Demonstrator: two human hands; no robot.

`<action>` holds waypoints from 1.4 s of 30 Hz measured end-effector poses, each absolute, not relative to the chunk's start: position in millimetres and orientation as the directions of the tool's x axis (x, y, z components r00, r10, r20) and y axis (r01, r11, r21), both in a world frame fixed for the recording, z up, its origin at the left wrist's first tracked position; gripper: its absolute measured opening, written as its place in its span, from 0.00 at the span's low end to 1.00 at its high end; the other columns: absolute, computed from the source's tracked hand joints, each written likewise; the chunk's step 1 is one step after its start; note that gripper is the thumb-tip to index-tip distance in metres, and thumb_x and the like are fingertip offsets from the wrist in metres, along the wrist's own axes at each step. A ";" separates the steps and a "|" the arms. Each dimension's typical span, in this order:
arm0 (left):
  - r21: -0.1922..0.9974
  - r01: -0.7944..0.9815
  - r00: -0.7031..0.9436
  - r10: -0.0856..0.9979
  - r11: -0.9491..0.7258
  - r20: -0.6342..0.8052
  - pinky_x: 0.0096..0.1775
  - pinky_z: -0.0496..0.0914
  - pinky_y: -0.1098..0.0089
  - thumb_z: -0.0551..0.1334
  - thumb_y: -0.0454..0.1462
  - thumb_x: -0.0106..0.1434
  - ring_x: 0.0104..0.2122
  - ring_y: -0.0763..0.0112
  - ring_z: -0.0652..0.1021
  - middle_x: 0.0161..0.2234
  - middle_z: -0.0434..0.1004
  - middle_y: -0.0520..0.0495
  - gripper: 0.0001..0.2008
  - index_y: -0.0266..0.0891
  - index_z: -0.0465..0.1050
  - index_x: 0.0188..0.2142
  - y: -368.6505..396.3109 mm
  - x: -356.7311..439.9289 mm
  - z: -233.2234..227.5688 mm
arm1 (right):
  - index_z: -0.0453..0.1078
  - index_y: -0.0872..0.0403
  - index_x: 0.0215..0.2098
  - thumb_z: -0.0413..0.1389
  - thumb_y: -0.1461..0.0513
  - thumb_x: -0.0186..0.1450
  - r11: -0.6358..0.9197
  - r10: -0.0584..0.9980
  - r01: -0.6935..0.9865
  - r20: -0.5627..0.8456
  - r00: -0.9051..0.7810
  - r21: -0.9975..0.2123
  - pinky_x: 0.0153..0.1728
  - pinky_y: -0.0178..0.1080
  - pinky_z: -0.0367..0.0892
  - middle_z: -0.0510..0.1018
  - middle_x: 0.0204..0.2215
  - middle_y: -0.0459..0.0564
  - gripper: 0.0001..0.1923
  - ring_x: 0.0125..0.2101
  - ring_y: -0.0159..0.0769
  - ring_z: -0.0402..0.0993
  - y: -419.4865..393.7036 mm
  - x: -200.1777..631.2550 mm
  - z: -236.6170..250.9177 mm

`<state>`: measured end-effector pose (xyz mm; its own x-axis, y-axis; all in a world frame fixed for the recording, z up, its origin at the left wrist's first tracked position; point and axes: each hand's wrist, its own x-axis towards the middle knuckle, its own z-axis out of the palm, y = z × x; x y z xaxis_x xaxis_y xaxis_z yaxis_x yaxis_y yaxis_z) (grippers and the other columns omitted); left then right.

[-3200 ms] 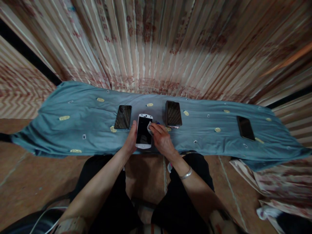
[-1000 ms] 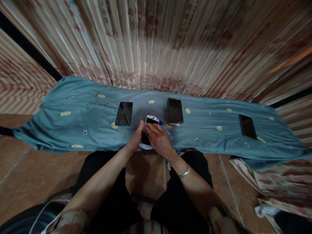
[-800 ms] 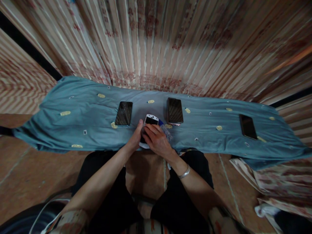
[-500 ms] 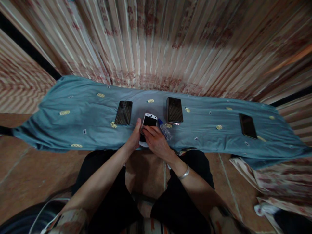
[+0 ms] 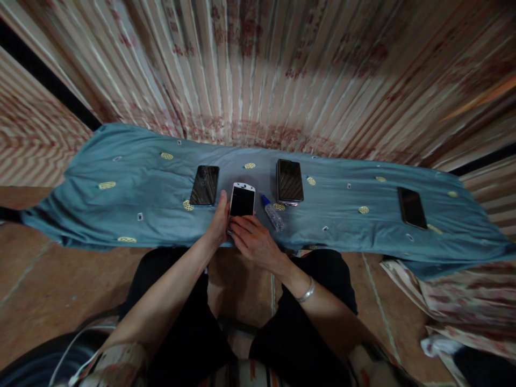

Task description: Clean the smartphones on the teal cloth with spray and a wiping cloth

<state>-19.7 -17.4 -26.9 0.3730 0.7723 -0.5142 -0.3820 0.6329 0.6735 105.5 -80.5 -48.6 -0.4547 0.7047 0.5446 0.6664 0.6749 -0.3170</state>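
Observation:
A white smartphone [image 5: 242,201] with a dark screen is held upright-facing in my left hand [image 5: 219,221], whose thumb runs along its left edge. My right hand [image 5: 255,239] lies across the phone's lower part, fingers pressed together and covering that end. Whether anything is tucked under those fingers is hidden. Just right of the phone, a small clear bottle with a blue cap [image 5: 273,214] lies on the cloth. To the left of my hands rests a black smartphone [image 5: 205,185]. A stack of dark phones [image 5: 289,181] sits beyond the bottle.
A blue-green patterned cloth [image 5: 338,215] covers the long narrow table. Another dark phone [image 5: 411,208] lies far right. A striped, flowered curtain [image 5: 258,80] hangs behind the table. At lower left, a white cable [image 5: 66,352] runs by a dark round object.
My right hand has slid from the middle of the screen down to its lower end, baring more of the screen. The white smartphone and my left hand have shifted slightly left and away.

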 end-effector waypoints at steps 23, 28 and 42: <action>0.637 -0.522 0.233 0.813 0.567 -0.533 0.37 0.78 0.61 0.34 0.58 0.71 0.35 0.57 0.84 0.33 0.83 0.37 0.42 0.30 0.76 0.51 -10.2 -23.5 -4.0 | 0.75 0.60 0.50 0.50 0.66 0.74 0.639 0.710 0.742 0.528 -0.466 -0.205 0.54 0.43 0.73 0.81 0.47 0.57 0.13 0.47 0.41 0.73 -82.7 113.1 -47.0; 0.619 -0.536 0.228 0.804 0.574 -0.549 0.36 0.78 0.62 0.33 0.57 0.71 0.33 0.58 0.84 0.31 0.83 0.38 0.42 0.32 0.77 0.49 -13.6 -20.8 -3.7 | 0.75 0.58 0.50 0.49 0.67 0.74 0.624 0.746 0.740 0.473 -0.469 -0.251 0.56 0.45 0.73 0.80 0.47 0.57 0.13 0.47 0.41 0.73 -83.3 108.8 -45.5; 0.620 -0.557 0.237 0.821 0.553 -0.520 0.36 0.78 0.64 0.35 0.58 0.71 0.32 0.58 0.84 0.32 0.84 0.37 0.42 0.30 0.77 0.51 -12.1 -22.6 -4.1 | 0.75 0.57 0.51 0.49 0.66 0.74 0.641 0.729 0.724 0.500 -0.469 -0.256 0.57 0.45 0.72 0.81 0.48 0.57 0.14 0.48 0.41 0.73 -81.7 107.2 -45.8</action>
